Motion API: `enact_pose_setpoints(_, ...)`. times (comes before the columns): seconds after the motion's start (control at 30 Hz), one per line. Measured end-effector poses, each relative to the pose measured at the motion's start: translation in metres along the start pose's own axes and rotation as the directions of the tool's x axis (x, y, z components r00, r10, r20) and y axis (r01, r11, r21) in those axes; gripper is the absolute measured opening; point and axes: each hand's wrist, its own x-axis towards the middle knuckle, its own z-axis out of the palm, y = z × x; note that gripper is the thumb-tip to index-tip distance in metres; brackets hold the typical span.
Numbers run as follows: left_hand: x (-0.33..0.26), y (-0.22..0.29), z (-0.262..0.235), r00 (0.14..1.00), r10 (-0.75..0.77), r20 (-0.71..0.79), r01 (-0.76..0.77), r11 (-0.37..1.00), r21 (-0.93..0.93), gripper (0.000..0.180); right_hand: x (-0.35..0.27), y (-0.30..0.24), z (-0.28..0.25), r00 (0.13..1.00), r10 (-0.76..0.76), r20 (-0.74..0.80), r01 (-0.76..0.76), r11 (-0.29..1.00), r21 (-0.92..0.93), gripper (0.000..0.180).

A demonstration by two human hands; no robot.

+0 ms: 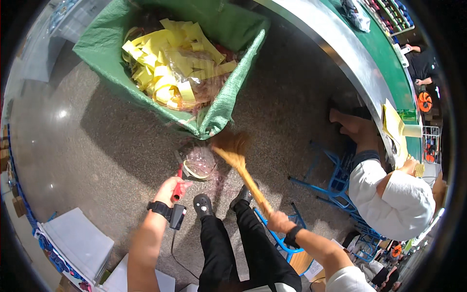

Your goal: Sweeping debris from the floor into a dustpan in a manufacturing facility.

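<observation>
Speckled grey floor (124,141) fills the room, with bright glare spots (62,114) at nine o'clock. A metal-edged green surface (378,54) curves from one to three o'clock, a spool rack (396,17) beyond at two. A wooden-seated stool (301,262) stands at five.

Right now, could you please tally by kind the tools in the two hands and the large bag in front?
Broom, in the right hand: 1
Red-handled dustpan, in the left hand: 1
Large green bag: 1
Total: 3
</observation>
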Motion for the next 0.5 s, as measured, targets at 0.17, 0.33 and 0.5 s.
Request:
enact_pose_setpoints(0.17, 0.0, -0.02, -0.024, 0.995, -0.07, 0.068, 0.083, 0.973, -0.216, 0.023, -0.063, -0.009, 0.017, 0.994, -0.059, 0.092, 0.032, 0.962, 0.27, 0.09)
enact_pose_setpoints(0.33, -0.02, -0.043, -0.064, 0.995, -0.066, 0.069, 0.086, 0.931, -0.355, 0.014, -0.121, 0.021, 0.028, 0.994, -0.1, 0.048, 0.082, 0.955, 0.284, 0.093)
enact_pose_setpoints(0.5, -0.037, -0.048, -0.086, 0.991, -0.043, 0.124, 0.101, 0.855, -0.508, 0.012, -0.081, 0.009, 0.012, 0.987, 0.015, -0.158, 0.041, 0.939, 0.343, 0.09)
